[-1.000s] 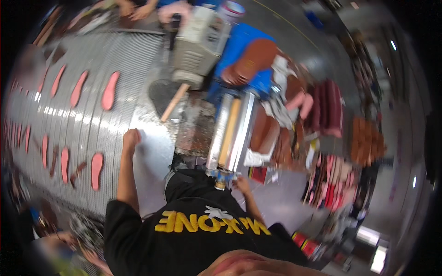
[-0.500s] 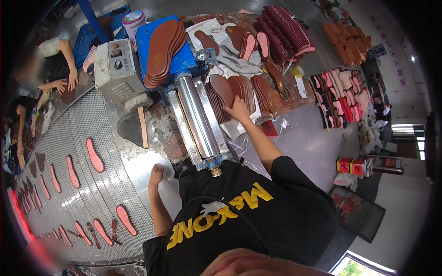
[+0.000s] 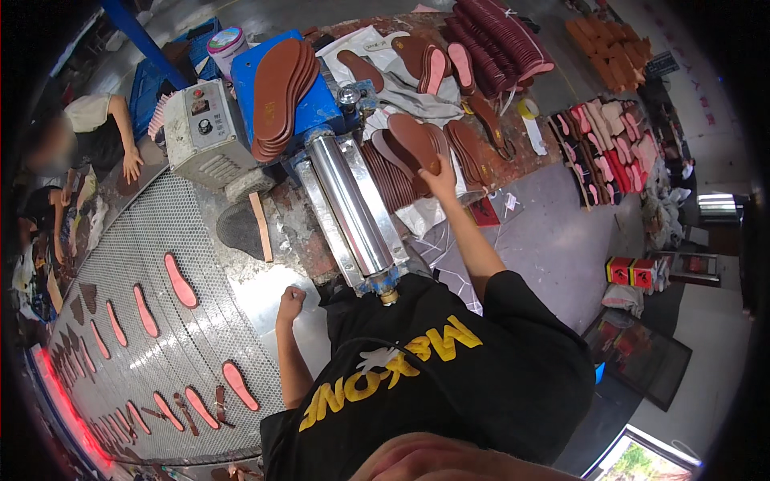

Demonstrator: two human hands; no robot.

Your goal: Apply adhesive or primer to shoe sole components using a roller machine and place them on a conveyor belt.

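Observation:
My right hand (image 3: 438, 176) grips the near end of a brown shoe insole (image 3: 413, 143), thumb on top. This insole is tilted up over rows of stacked brown insoles (image 3: 393, 180), and a paler one (image 3: 389, 151) lies just left of it, partly covered. My left hand (image 3: 293, 304) is curled into a fist above a shiny metal plate, near the front end of the roller machine (image 3: 353, 204); nothing shows in it. Several brown insoles (image 3: 281, 92) lie fanned on the machine's blue top (image 3: 325, 100).
On the left a mesh conveyor (image 3: 208, 321) carries pink insoles (image 3: 180, 280) and dark pieces. A grey control box (image 3: 204, 128) stands behind it. Maroon stacks (image 3: 497, 48) lie at the back. Another person's hand (image 3: 132, 164) is at the far left.
My right hand has raised the brown insole off the stack and tilted it. My left fist stays by the machine. The whole view has shifted slightly; the other person's hands have moved.

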